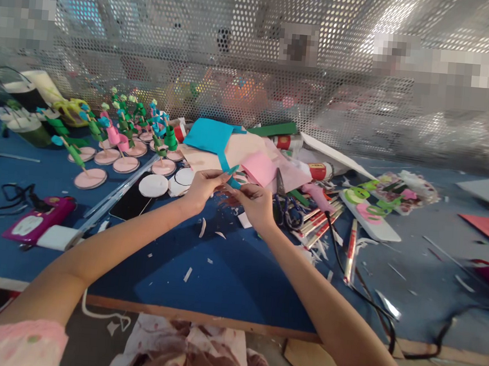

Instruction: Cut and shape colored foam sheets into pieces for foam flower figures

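Both hands raised over the table (pixel 219 285), fingertips nearly meeting. Between them: a blue paper strip (pixel 235 183), small and partly covered by my fingers. Left hand (pixel 204 189) pinches its upper end, thumb and forefinger closed; right hand (pixel 258 204) pinches lower down, likewise closed. Long axis, as far as it shows, slants from my left fingertips down toward my right ones. Neither hand is nearer; both touch it. Whether it is curled round something thin, I cannot tell.

Just beyond my fingertips, to the left, another blue length (pixel 223 160) hangs over pale paper; can't say whether it joins mine. Farther the same way, a blue sheet (pixel 209 135). Straight beyond my right fingers, pink paper (pixel 259 167). Just right of my right hand, scissors (pixel 290 210); past them, a pink glue gun (pixel 317 198). Left of my left hand, a white disc (pixel 153 186).
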`<act>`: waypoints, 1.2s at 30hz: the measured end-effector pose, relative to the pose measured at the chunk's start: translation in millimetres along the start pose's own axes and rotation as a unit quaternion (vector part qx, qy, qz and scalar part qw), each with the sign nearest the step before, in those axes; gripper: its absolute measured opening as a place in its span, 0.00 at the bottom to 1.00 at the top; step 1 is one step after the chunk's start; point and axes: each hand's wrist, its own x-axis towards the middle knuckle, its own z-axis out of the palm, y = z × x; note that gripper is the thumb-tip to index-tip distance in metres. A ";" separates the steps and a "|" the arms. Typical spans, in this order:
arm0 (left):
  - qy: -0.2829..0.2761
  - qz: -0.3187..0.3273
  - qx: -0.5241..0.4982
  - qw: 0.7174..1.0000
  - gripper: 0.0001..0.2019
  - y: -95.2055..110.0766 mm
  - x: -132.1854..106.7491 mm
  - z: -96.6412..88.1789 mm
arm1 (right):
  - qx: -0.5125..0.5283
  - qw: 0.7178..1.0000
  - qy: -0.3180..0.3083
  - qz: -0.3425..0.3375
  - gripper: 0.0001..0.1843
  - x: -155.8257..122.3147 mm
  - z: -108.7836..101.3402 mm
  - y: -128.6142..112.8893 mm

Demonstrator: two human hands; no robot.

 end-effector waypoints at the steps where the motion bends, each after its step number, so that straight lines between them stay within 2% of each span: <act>1: -0.005 -0.010 -0.008 1.000 0.10 0.5 0.3 0.1 | 0.001 1.000 -0.001 -0.004 0.17 0.2 0.0 0.1; 5: -0.036 -0.075 -0.028 0.996 0.07 1.6 2.1 0.1 | 0.006 1.000 0.013 -0.017 0.17 1.3 -0.4 1.1; 8: -0.084 -0.107 -0.016 0.991 0.07 1.5 2.2 -1.0 | 0.007 0.999 0.037 -0.024 0.17 2.4 -2.3 1.6; 12: -0.153 -0.135 -0.010 0.979 0.14 0.7 -0.6 -2.6 | -0.007 0.999 0.039 -0.031 0.17 5.1 -7.0 0.5; 16: -0.182 -0.156 -0.023 0.971 0.17 1.4 -3.8 -2.4 | -0.034 0.999 0.025 -0.022 0.19 8.7 -11.7 0.6; 18: -0.176 -0.142 -0.039 0.973 0.16 2.8 -4.6 -1.3 | -0.029 1.000 0.003 -0.010 0.20 8.6 -12.0 0.9; 21: -0.138 -0.123 -0.052 0.981 0.16 4.6 -4.9 1.6 | 0.001 0.999 -0.047 0.003 0.20 5.3 -9.2 -0.5; 23: -0.115 -0.114 -0.052 0.986 0.16 4.3 -4.7 3.8 | 0.008 0.998 -0.059 0.000 0.20 2.4 -6.2 -2.3; 27: -0.069 -0.074 -0.053 0.993 0.09 0.1 -2.9 5.3 | -0.023 0.999 -0.007 -0.032 0.19 0.0 -3.0 -4.4; 29: -0.065 -0.050 -0.043 0.996 0.11 -1.6 -1.8 4.2 | -0.038 0.998 0.009 -0.042 0.19 0.5 -3.3 -4.4; 36: -0.031 -0.004 0.014 0.999 0.15 -2.0 1.0 1.2 | -0.072 0.997 -0.003 -0.024 0.23 0.6 -4.0 -4.6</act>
